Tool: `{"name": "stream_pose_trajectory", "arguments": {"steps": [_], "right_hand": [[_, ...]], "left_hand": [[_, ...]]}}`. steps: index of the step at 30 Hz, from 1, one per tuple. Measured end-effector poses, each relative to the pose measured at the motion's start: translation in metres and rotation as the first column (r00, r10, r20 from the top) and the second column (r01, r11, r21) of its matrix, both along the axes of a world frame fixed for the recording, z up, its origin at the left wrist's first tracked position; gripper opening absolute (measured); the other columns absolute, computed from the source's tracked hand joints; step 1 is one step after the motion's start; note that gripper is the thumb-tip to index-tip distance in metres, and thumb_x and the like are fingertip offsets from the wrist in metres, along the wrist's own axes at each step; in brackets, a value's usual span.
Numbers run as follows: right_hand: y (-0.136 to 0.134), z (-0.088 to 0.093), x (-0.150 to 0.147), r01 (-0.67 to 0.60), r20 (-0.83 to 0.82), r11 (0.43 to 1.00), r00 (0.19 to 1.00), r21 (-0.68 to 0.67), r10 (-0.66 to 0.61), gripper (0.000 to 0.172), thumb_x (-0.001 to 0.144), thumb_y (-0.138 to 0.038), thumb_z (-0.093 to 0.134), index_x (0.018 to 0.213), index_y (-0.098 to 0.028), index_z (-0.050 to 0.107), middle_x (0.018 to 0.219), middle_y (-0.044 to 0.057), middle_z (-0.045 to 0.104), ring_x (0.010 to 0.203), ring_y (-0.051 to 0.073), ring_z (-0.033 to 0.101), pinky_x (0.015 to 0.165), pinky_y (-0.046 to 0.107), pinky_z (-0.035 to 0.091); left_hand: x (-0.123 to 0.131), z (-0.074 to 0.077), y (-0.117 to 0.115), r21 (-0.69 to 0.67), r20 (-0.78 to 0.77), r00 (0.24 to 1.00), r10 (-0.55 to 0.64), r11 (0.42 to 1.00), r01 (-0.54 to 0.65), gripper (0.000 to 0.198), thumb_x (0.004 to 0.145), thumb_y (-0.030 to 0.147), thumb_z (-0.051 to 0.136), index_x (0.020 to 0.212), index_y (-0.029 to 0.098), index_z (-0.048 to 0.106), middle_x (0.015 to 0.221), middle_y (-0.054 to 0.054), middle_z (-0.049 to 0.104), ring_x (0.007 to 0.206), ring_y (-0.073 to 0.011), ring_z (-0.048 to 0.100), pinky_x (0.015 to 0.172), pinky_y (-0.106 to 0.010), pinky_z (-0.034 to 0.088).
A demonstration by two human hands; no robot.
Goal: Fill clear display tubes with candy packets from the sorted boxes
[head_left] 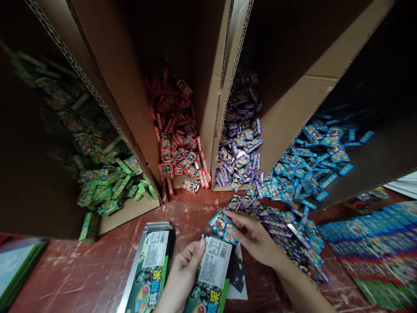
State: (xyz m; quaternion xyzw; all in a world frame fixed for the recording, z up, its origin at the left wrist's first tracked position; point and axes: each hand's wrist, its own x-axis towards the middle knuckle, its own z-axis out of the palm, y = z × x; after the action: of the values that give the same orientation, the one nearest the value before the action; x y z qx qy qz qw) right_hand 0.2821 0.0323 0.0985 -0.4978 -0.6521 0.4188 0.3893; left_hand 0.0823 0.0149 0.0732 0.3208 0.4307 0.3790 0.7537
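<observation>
My left hand [182, 271] is closed on a green and black printed pack [210, 278] with a white barcode label, thumb on its edge. My right hand [252, 237] pinches a small blue candy packet [222, 226] just above that pack. Right beside the hand lies a heap of loose purple and blue packets [280, 221] on the red table [81, 274]. A second green and black pack [151, 269] with a barcode label lies to the left of my left hand.
Cardboard boxes lie open on their sides at the back, holding green packets [104, 174], red packets [177, 148], purple packets [239, 148] and blue packets [316, 156]. Rows of flat packs [374, 248] lie at the right. A green stack [16, 269] sits at the left edge.
</observation>
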Motion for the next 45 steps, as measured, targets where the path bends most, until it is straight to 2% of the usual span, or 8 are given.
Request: {"name": "stream_pose_trajectory", "arguments": {"steps": [6,14,18,24,28,32,38,45], "right_hand": [[-0.001,0.009,0.019,-0.129,0.155,0.992,0.980,0.002,0.127,0.041,0.083,-0.030,0.056,0.124,-0.027,0.053,0.071,-0.002,0.049,0.064,0.011,0.048,0.060,0.023,0.042],[0.023,0.022,0.022,-0.490,-0.021,0.861,0.871,-0.135,0.492,0.037,0.079,-0.020,0.055,0.114,-0.021,0.047,0.065,-0.006,0.044,0.055,0.008,0.040,0.050,0.019,0.033],[0.030,0.024,0.015,-0.370,0.087,0.929,0.924,-0.026,0.371,0.019,0.072,-0.015,0.059,0.089,-0.020,0.050,0.073,-0.004,0.049,0.063,0.009,0.044,0.056,0.019,0.038],[0.029,0.024,0.006,-0.449,0.172,0.893,0.882,0.025,0.439,0.014,0.076,-0.013,0.054,0.088,-0.019,0.059,0.078,-0.002,0.058,0.070,0.012,0.053,0.065,0.022,0.045],[0.021,0.022,0.003,-0.448,0.216,0.894,0.873,-0.001,0.437,0.022,0.083,-0.019,0.050,0.104,-0.020,0.056,0.093,0.002,0.062,0.084,0.015,0.058,0.076,0.027,0.047],[0.005,0.010,-0.008,-0.233,0.284,0.970,0.936,0.064,0.206,0.037,0.088,-0.023,0.046,0.125,-0.021,0.039,0.115,0.010,0.056,0.105,0.020,0.053,0.090,0.034,0.043],[0.000,-0.011,-0.022,0.009,0.156,0.977,0.987,0.215,-0.044,0.011,0.081,-0.029,0.060,0.081,-0.019,0.064,0.108,0.008,0.054,0.101,0.020,0.052,0.090,0.036,0.041],[0.005,-0.017,-0.024,-0.044,-0.178,0.995,0.982,0.088,0.059,0.017,0.074,-0.034,0.069,0.080,-0.019,0.070,0.107,0.009,0.061,0.093,0.018,0.061,0.083,0.032,0.048]], "left_hand": [[0.005,0.001,-0.002,0.043,-0.021,0.998,-0.063,0.997,0.063,0.037,0.077,0.049,0.059,0.081,0.014,0.068,0.066,-0.002,0.066,0.058,-0.0131,0.054,0.057,-0.022,0.039],[0.010,0.000,0.000,0.060,-0.062,0.990,-0.125,0.990,0.128,0.039,0.075,0.053,0.059,0.073,0.014,0.064,0.061,0.000,0.060,0.059,-0.0138,0.051,0.058,-0.023,0.037],[0.010,-0.002,-0.001,0.075,-0.084,0.990,-0.118,0.989,0.124,0.038,0.076,0.052,0.059,0.072,0.015,0.063,0.061,0.001,0.057,0.058,-0.0136,0.050,0.058,-0.023,0.037],[0.012,0.000,-0.004,0.097,-0.127,0.986,-0.110,0.988,0.123,0.038,0.075,0.052,0.060,0.068,0.015,0.062,0.058,0.002,0.054,0.057,-0.0128,0.047,0.056,-0.022,0.035],[0.009,0.000,-0.002,0.101,-0.129,0.987,-0.096,0.989,0.110,0.039,0.075,0.053,0.059,0.072,0.014,0.064,0.059,0.001,0.057,0.058,-0.0138,0.049,0.056,-0.022,0.037],[0.001,-0.004,0.003,0.077,-0.104,0.993,-0.063,0.994,0.072,0.039,0.074,0.053,0.061,0.080,0.014,0.066,0.065,-0.001,0.062,0.059,-0.0143,0.051,0.057,-0.023,0.040],[-0.004,-0.016,0.006,0.044,-0.081,0.997,-0.007,0.999,0.010,0.033,0.071,0.049,0.066,0.079,0.017,0.064,0.069,-0.001,0.065,0.062,-0.0145,0.054,0.061,-0.022,0.043],[-0.002,-0.004,0.000,0.049,-0.042,0.997,0.064,0.997,-0.062,0.028,0.074,0.046,0.065,0.073,0.018,0.059,0.071,0.001,0.066,0.059,-0.0123,0.054,0.058,-0.020,0.041]]}}
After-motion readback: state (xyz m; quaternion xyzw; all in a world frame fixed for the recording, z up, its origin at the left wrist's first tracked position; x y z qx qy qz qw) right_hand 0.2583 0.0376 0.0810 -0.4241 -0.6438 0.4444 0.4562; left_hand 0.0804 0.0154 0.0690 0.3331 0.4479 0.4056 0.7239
